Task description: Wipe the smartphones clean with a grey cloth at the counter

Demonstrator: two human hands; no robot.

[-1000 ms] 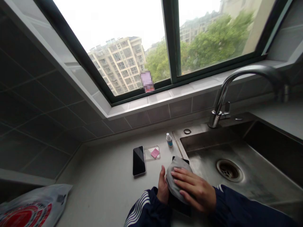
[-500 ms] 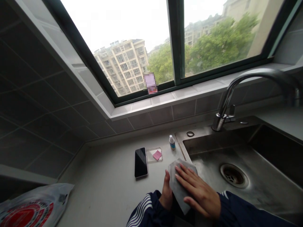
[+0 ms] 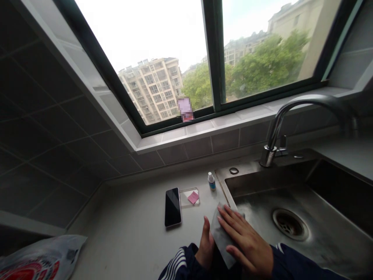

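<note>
Daylight is pouring in through the dark-framed window (image 3: 214, 58), and the sky behind the glass is blown out to near white, the pale apartment block (image 3: 154, 89) looking washed and soft. Indoors it's dim: the grey tiled wall on the left (image 3: 52, 116) sinks almost to black, while the light grey countertop (image 3: 125, 217) catches a muted glow. Glints run along the curved chrome faucet (image 3: 272, 136), its spout smeared at right. Straight lines lean and stretch towards the edges, and a small patch by the window frame is pixelated.
</note>
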